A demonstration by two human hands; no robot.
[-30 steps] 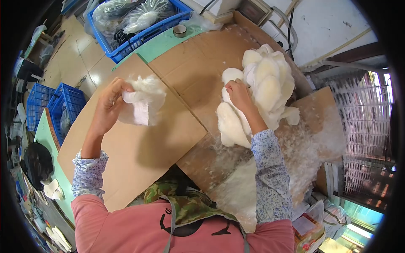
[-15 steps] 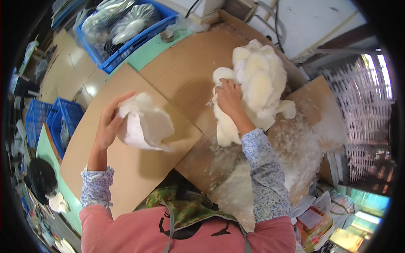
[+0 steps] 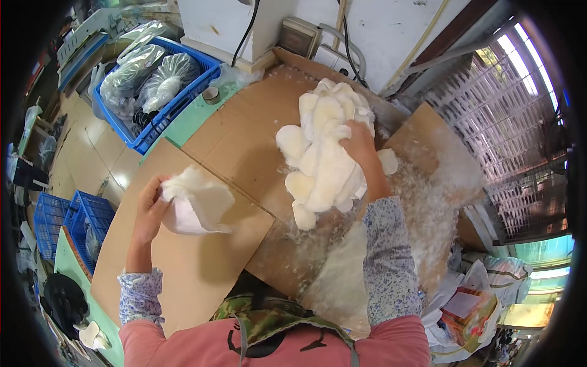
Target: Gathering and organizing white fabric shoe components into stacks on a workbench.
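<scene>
My left hand (image 3: pixel 150 205) grips the left edge of a white fluffy fabric piece (image 3: pixel 202 205), which is folded into a loose cup shape above the cardboard. To the right, a heap of cream-coloured plush pieces (image 3: pixel 324 174) lies piled up, with rounded ends sticking out on its left and lower sides. My right hand (image 3: pixel 361 145) reaches into the upper right of this heap, fingers curled over a plush piece. Its fingertips are partly sunk in the pile.
Flattened cardboard (image 3: pixel 235 131) covers the work table. Loose white fluff (image 3: pixel 422 202) is strewn on the right. A blue crate (image 3: pixel 143 150) with plastic-bagged goods stands far left, near a small round tin (image 3: pixel 211 95). A white plastic bag (image 3: pixel 468 318) sits lower right.
My right hand has shifted from the heap's left edge to its upper right, and the heap's pieces lie differently. My left fingers have closed more on the white piece. The view has shifted.
</scene>
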